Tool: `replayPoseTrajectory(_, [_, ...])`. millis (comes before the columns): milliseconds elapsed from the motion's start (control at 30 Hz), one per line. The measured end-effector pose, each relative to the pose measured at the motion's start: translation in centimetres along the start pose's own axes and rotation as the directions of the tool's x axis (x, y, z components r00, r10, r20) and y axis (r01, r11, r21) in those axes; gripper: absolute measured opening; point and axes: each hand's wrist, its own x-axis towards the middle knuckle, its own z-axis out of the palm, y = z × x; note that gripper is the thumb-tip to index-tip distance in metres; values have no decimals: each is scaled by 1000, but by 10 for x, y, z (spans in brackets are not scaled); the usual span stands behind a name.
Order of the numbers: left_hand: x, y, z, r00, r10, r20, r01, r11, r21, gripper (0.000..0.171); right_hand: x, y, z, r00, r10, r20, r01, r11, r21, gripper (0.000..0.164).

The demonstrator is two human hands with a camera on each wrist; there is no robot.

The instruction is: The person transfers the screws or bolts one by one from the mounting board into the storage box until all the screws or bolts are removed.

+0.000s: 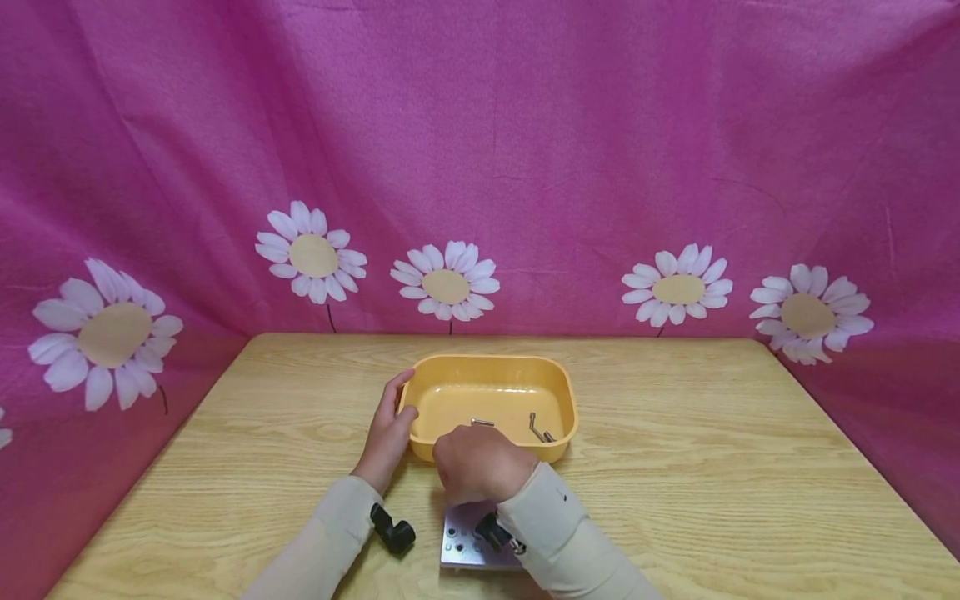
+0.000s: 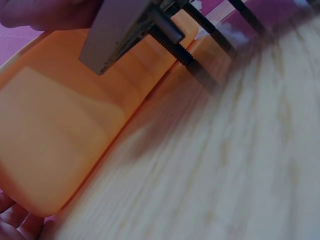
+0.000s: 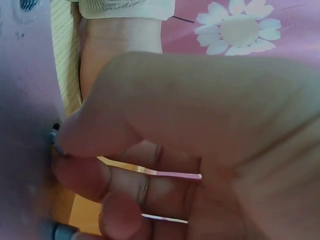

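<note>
A yellow plastic tray (image 1: 491, 359) stands in the middle of the table. At its left end my left hand (image 1: 386, 437) holds the rim, thumb on the inner side; a few of its fingertips (image 2: 17, 220) show past the tray in the left wrist view. In front of the tray is a metal plate (image 1: 459, 556) with holes, and threaded bolts (image 2: 172, 49) stick out below it. My right hand (image 1: 480, 463) is over the plate's far edge. Its thumb and forefinger pinch a small metal bolt (image 3: 54, 135) at a hole in the plate; most of the bolt is hidden.
Several loose bolts (image 1: 483, 422) lie on the tray's floor. A second metal bolt end (image 3: 64, 231) shows near the plate in the right wrist view. The wooden table (image 1: 712, 467) meets a magenta cloth (image 1: 555, 167) printed with daisies at the back and sides.
</note>
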Motion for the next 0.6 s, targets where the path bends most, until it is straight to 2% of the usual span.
replayPoseTrajectory(600, [-2, 2, 1, 1000, 19, -6, -19, 1000, -12, 58, -2, 4, -1, 999, -32, 6, 31, 991, 133, 24])
